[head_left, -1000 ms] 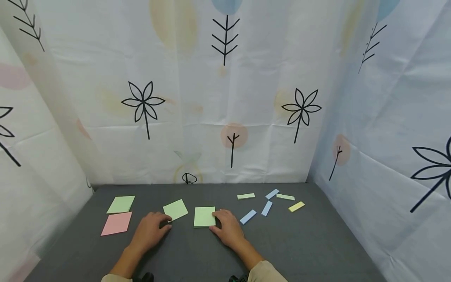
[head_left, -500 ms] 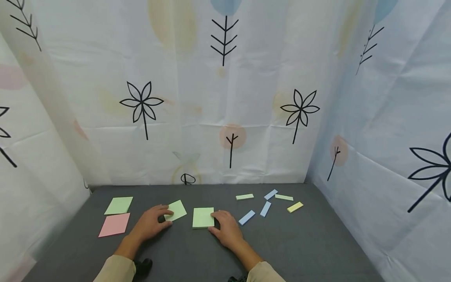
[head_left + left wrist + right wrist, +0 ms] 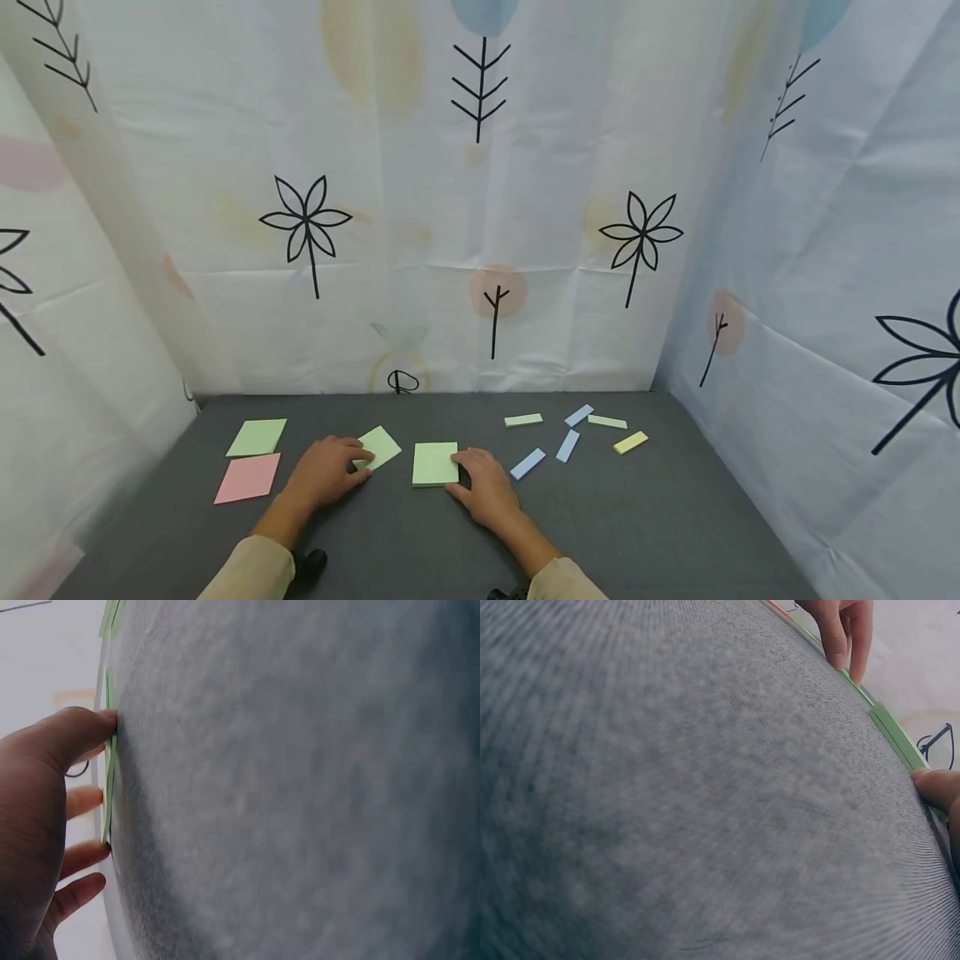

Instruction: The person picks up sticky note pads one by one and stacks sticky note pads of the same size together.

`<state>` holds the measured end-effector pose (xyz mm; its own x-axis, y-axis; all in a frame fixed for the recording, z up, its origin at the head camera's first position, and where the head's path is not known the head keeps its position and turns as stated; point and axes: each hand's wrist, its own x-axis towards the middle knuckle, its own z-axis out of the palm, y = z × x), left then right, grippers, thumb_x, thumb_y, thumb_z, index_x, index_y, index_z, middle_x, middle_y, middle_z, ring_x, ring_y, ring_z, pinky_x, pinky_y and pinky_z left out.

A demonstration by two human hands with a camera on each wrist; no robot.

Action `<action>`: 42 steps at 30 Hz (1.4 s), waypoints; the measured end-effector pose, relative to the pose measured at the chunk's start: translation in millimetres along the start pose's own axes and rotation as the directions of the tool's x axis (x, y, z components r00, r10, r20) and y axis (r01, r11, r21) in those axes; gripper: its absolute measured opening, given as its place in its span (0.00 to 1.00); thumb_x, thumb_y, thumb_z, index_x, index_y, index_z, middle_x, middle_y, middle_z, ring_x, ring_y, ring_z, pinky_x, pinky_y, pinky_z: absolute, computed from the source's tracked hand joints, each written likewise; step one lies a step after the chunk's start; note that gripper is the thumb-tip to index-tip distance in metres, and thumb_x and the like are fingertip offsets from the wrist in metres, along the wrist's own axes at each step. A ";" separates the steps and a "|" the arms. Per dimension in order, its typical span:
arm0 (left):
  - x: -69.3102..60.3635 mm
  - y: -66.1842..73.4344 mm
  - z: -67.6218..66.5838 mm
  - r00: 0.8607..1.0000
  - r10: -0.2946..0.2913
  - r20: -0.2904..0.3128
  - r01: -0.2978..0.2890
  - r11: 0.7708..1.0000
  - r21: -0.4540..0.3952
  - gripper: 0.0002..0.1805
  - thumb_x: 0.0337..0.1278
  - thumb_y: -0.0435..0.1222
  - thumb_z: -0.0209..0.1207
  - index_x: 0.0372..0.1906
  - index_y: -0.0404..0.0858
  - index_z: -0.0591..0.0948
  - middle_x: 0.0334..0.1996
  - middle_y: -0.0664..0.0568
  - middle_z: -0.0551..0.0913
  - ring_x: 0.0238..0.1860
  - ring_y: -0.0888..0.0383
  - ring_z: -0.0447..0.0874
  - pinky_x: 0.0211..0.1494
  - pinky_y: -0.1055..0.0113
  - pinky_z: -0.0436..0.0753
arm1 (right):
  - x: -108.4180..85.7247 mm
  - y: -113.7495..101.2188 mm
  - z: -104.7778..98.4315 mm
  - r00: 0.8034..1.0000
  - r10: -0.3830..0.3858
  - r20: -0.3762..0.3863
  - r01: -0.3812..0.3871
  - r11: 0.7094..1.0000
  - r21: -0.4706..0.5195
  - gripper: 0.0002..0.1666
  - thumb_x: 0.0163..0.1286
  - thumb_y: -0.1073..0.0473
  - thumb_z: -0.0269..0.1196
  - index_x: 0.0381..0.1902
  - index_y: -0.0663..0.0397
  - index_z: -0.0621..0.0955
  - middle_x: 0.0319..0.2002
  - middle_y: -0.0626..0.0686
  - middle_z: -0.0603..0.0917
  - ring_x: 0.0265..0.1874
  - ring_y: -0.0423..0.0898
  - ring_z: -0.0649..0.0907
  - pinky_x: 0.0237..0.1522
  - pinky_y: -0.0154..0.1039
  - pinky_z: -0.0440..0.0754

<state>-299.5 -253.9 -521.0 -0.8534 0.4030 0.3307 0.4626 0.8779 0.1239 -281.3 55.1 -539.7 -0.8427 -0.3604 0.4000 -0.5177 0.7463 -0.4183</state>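
Observation:
Square green sticky-note pads lie on the dark grey table. My left hand (image 3: 324,475) holds the left, thinner pad (image 3: 381,447), which sits turned at an angle. In the left wrist view, the thumb (image 3: 107,718) meets the edge of this thin pad (image 3: 110,769) and the fingertips lie along it. A thicker green sticky-note pad (image 3: 435,464) is just to the right, squared to the front. My right hand (image 3: 486,487) grips its right side, fingers at the far corner and thumb at the near one. The right wrist view shows the thumb against the thick pad's edge (image 3: 896,739).
Green (image 3: 257,437) and pink (image 3: 247,478) square notes lie at the left. Toward the right are several narrow strips: blue (image 3: 528,464), pale green (image 3: 523,420) and yellow (image 3: 631,442). Patterned white cloth (image 3: 420,250) hangs around the table.
My left hand has moved slightly forward and right, its fingers now over the thin green pad. The right hand has stayed at the thicker pad. The head view shifted a little.

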 end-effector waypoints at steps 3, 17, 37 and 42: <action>-0.4 1.2 1.1 0.999 -0.028 -0.036 0.028 1.000 -0.003 0.09 0.55 0.42 0.66 0.40 0.45 0.89 0.43 0.51 0.85 0.47 0.45 0.81 0.51 0.45 0.76 | 0.1 0.1 0.3 1.000 -0.003 0.002 0.003 1.000 0.004 0.26 0.62 0.51 0.69 0.56 0.53 0.80 0.55 0.52 0.81 0.60 0.52 0.75 0.58 0.51 0.72; -6.7 0.2 6.1 0.986 -0.130 -0.105 0.110 0.977 -0.185 0.08 0.54 0.44 0.67 0.39 0.48 0.88 0.46 0.50 0.84 0.50 0.44 0.78 0.54 0.44 0.73 | -0.4 0.8 1.9 1.000 -0.004 -0.003 0.004 1.000 -0.018 0.26 0.61 0.50 0.70 0.56 0.52 0.81 0.54 0.51 0.81 0.59 0.52 0.75 0.57 0.51 0.72; -6.0 2.4 3.8 0.978 -0.199 -0.064 0.186 0.968 -0.166 0.16 0.51 0.50 0.68 0.42 0.47 0.87 0.49 0.48 0.83 0.53 0.41 0.76 0.54 0.38 0.70 | 0.3 0.7 0.1 1.000 -0.006 0.008 0.006 1.000 -0.010 0.26 0.62 0.50 0.70 0.56 0.53 0.81 0.54 0.51 0.81 0.59 0.52 0.75 0.58 0.51 0.72; -5.1 6.8 5.0 0.959 -0.282 -0.031 0.278 0.957 -0.088 0.34 0.47 0.58 0.68 0.54 0.39 0.83 0.54 0.40 0.79 0.55 0.36 0.73 0.52 0.35 0.69 | 0.6 0.8 -0.9 1.000 -0.008 0.013 0.008 1.000 -0.012 0.27 0.62 0.49 0.69 0.56 0.53 0.80 0.55 0.50 0.81 0.59 0.52 0.75 0.59 0.50 0.72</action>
<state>-293.3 -248.7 -526.5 -0.9413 0.1313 0.3110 0.2264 0.9289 0.2930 -282.1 56.0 -539.0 -0.8403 -0.3740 0.3925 -0.5230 0.7501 -0.4048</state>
